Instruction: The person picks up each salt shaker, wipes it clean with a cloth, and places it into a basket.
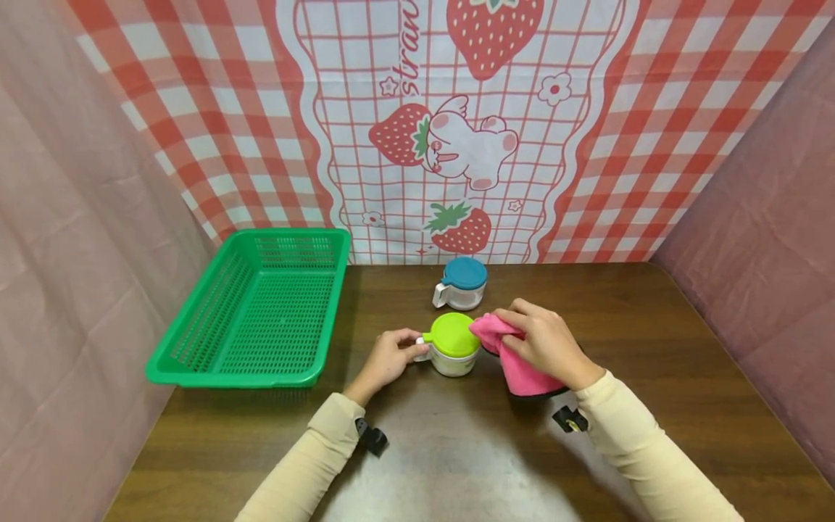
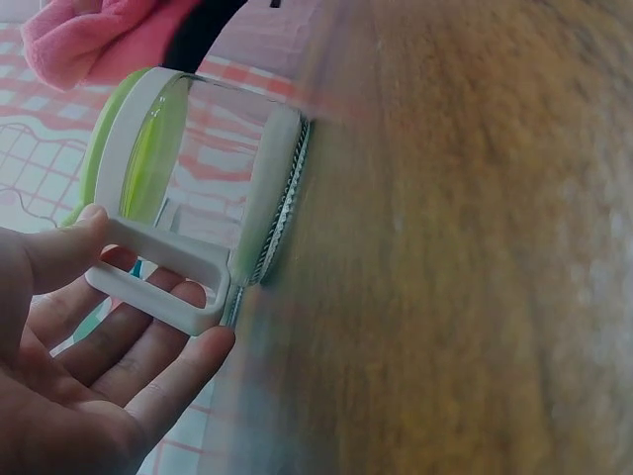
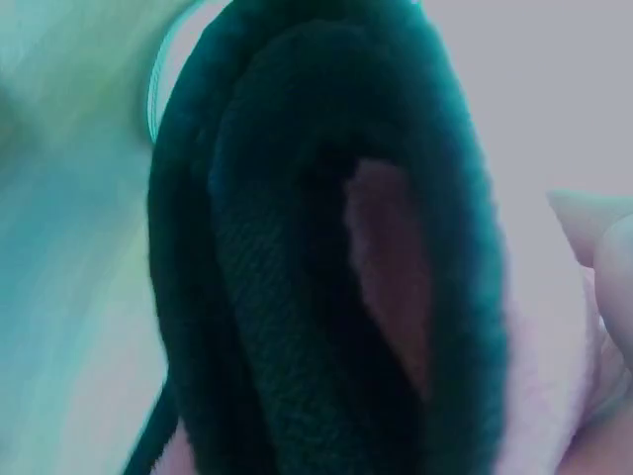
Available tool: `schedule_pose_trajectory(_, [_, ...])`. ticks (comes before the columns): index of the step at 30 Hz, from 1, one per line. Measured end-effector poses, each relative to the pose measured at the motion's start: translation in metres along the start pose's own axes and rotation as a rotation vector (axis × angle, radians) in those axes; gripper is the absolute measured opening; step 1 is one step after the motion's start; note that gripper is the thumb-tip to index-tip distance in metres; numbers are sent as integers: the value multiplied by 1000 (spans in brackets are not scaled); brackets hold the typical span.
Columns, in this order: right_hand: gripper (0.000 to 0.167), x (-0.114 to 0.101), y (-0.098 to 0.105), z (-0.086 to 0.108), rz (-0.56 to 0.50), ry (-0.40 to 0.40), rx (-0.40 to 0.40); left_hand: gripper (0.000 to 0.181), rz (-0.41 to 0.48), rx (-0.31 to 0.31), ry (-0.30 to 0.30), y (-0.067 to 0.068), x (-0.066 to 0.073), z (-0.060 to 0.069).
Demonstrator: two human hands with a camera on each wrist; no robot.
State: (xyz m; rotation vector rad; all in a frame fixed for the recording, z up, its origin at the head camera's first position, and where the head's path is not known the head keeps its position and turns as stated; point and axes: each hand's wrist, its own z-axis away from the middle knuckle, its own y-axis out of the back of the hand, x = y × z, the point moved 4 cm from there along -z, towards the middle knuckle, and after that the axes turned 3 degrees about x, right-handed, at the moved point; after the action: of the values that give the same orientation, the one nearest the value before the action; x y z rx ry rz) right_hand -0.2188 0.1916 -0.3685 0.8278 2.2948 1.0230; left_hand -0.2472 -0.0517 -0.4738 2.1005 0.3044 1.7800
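A clear seasoning jar with a lime-green lid (image 1: 454, 336) stands upright on the wooden table. My left hand (image 1: 389, 360) holds its white handle (image 2: 163, 272), thumb on top and fingers about the loop in the left wrist view. My right hand (image 1: 544, 341) grips a pink cloth (image 1: 527, 373) with dark edging, its bunched end against the lid's right side. In the right wrist view the folded cloth (image 3: 326, 247) fills most of the picture and hides much of the jar. Just behind stands a similar jar with a blue lid (image 1: 465, 274), its white handle pointing left.
A green perforated plastic basket (image 1: 330, 319) sits at the left of the wooden table (image 1: 665, 406). A strawberry-print checked curtain (image 1: 587, 145) hangs along the back edge, with plain pinkish curtains (image 1: 770, 217) on both sides.
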Motion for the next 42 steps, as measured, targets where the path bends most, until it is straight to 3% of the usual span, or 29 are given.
schedule_pose_trajectory(8, [29, -2, 1, -10, 90, 99, 9, 18, -49, 22, -36, 0, 1, 0])
schedule_pose_trajectory(18, [23, -16, -13, -23, 202, 201, -94, 18, -39, 23, -34, 2, 1, 0])
schedule_pose_trajectory(24, [21, -24, -31, -20, 218, 286, -172, 19, 32, -1, 18, 0, -1, 0])
schedule_pose_trajectory(31, [17, -27, -37, -19, 214, 274, -187, 18, 9, 35, 10, 2, 0, -2])
schedule_pose_trajectory(42, [13, -30, -39, -20, 216, 277, -216, 17, -7, 36, 30, 1, 1, 0])
